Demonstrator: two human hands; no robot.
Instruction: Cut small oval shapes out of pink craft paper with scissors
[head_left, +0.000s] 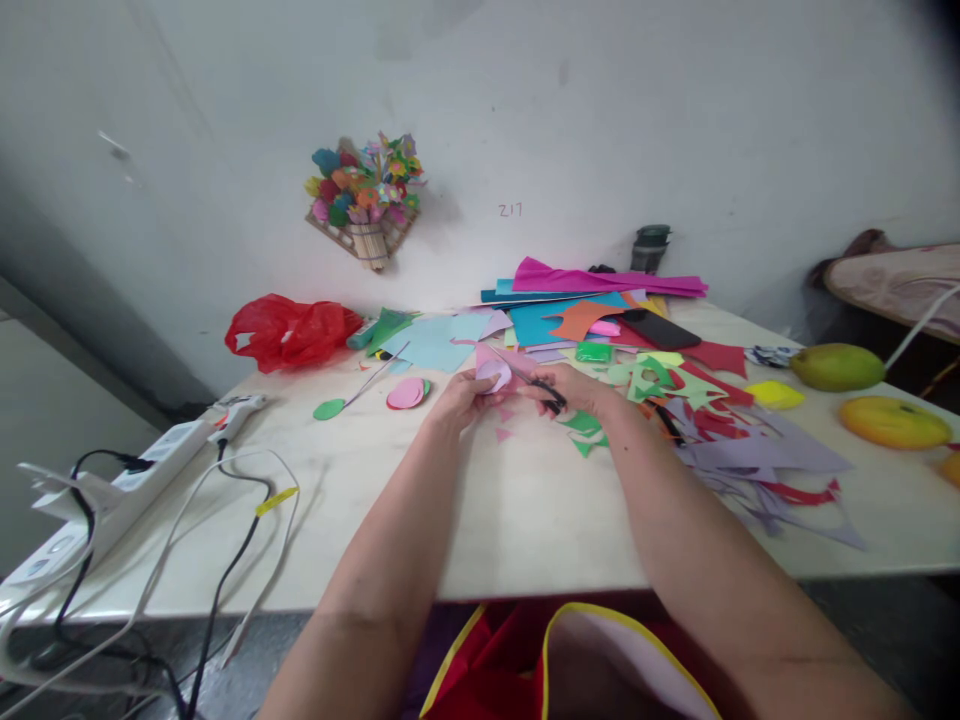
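Near the middle of the table, my left hand (pixel 471 396) pinches a pale lilac round piece (pixel 494 376) together with a pink sheet (pixel 525 362). Black-handled scissors (pixel 553 398) are in my right hand (pixel 562 388), its fingers wrapped round the handles and the blades pointing left at the pink sheet. Small pink scraps (pixel 503 435) lie just below the hands. Green scraps (pixel 585 432) are beside my right wrist. To the left rest a stack of pink round pieces (pixel 406 393) and a green round piece (pixel 328 409).
Coloured scraps (pixel 757 445) and mangoes (pixel 838 367) lie at the right. Behind the hands are coloured sheets (pixel 439 342), a phone (pixel 660 329) and a dark bottle (pixel 649 249). A red bag (pixel 291 332) sits back left; a power strip (pixel 142 490) with cables runs along the left edge.
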